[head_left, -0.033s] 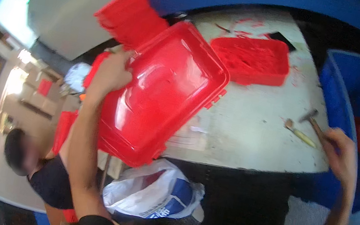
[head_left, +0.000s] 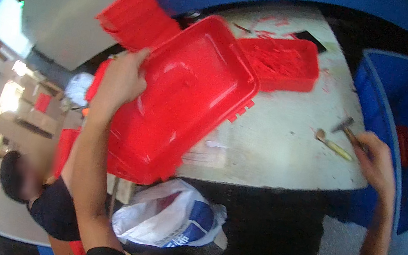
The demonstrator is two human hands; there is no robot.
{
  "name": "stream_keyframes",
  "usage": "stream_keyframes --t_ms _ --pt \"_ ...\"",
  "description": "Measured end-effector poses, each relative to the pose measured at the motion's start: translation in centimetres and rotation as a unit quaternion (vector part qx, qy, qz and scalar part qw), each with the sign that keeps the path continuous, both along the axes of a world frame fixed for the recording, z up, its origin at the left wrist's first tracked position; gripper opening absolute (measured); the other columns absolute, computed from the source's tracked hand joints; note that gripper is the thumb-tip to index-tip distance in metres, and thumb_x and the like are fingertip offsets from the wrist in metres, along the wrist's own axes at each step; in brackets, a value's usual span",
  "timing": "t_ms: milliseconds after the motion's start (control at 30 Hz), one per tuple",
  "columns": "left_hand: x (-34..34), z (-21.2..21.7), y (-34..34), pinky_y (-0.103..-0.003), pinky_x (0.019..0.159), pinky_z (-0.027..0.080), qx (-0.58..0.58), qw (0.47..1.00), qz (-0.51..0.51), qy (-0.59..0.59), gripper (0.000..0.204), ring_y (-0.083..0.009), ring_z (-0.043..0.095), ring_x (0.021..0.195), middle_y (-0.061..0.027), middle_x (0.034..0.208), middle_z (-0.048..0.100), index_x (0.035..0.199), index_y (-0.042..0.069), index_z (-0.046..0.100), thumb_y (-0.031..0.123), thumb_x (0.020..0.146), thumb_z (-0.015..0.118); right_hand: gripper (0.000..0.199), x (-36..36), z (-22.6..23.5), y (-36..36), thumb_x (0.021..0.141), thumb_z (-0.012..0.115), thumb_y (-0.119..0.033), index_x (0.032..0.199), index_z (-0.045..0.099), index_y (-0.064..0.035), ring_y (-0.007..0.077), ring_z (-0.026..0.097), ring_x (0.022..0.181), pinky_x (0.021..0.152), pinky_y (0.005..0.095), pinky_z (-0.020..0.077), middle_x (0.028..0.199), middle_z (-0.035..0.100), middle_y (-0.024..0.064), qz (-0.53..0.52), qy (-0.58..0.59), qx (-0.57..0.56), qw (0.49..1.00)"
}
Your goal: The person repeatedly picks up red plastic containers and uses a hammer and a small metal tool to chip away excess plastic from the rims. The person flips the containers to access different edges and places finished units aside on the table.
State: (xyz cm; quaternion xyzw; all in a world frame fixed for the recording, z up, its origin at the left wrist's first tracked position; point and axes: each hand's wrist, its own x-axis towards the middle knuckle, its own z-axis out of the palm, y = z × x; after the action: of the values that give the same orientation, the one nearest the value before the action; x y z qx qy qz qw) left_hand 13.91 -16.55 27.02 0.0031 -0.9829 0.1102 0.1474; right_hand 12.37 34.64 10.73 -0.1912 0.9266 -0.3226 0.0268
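A large red plastic lid or shallow tray (head_left: 182, 96) is tilted up over the table's left part. My left hand (head_left: 124, 78) grips it by its left edge, fingers closed over the rim. On the right, my right hand (head_left: 377, 161) is closed round the handle of a small hammer (head_left: 345, 125), whose metal head points toward the table's middle. Just beside it lies a tool with a pale yellow handle (head_left: 337, 149). A red box (head_left: 307, 85) heaped with red plastic scraps sits behind the tilted piece.
The pale table (head_left: 276, 151) carries loose red shavings and a black flat piece at the back. A deep blue bin (head_left: 383, 99) stands right. Red stacked pieces (head_left: 138, 17) rise at the back left. A white plastic bag (head_left: 166, 216) hangs in front; another person (head_left: 56, 208) is at left.
The red piece has tilted slightly, and the bright reflections on it have faded. The whole view has shifted a little; both hands keep their grip.
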Motion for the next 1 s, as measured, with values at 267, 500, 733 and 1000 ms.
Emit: stream_keyframes --t_ms 267,500,733,1000 --pt "3.2 -22.0 18.1 -0.065 0.112 0.03 -0.117 0.959 -0.242 0.089 0.065 -0.042 0.038 0.142 -0.0252 0.153 0.039 0.149 0.01 0.042 0.025 0.089 0.06 0.022 -1.5 -9.1 -5.0 0.098 0.06 -0.008 0.117 0.065 0.0001 0.017 0.063 0.105 0.095 0.0308 0.0487 0.109 0.068 0.0107 -0.003 -0.003 -0.25 0.968" --pt "21.3 -28.1 7.9 -0.042 0.067 0.055 0.279 0.938 -0.049 -0.202 0.014 -0.0289 0.069 0.08 -0.0098 0.086 0.071 0.083 0.013 0.074 0.018 0.073 0.066 0.024 3.7 -12.1 -3.5 0.1 0.055 -0.003 0.122 0.062 0.0035 0.016 0.063 0.098 0.09 0.0297 0.0501 0.109 0.066 0.0094 -0.156 -0.168 -0.114 0.967" --pt "34.2 -50.2 -12.6 -0.049 0.08 0.055 0.253 0.776 0.281 -0.505 0.023 -0.0358 0.071 0.092 -0.0225 0.094 0.071 0.093 0.005 0.074 0.017 0.083 0.056 0.014 8.5 -11.2 -12.3 0.09 0.06 0.006 0.102 0.065 0.0008 0.0151 0.066 0.081 0.074 0.0289 0.0522 0.089 0.07 0.0091 0.113 -0.311 -0.063 0.942" --pt "33.3 -64.4 -3.7 -0.048 0.081 0.055 0.266 0.776 0.351 -0.451 0.024 -0.0362 0.071 0.089 -0.0231 0.093 0.072 0.096 0.003 0.072 0.012 0.082 0.056 0.015 10.5 -8.7 -16.2 0.086 0.07 -0.003 0.1 0.068 -0.002 0.0336 0.07 0.086 0.075 0.0384 0.0558 0.093 0.07 0.0163 0.148 -0.309 0.03 0.939"
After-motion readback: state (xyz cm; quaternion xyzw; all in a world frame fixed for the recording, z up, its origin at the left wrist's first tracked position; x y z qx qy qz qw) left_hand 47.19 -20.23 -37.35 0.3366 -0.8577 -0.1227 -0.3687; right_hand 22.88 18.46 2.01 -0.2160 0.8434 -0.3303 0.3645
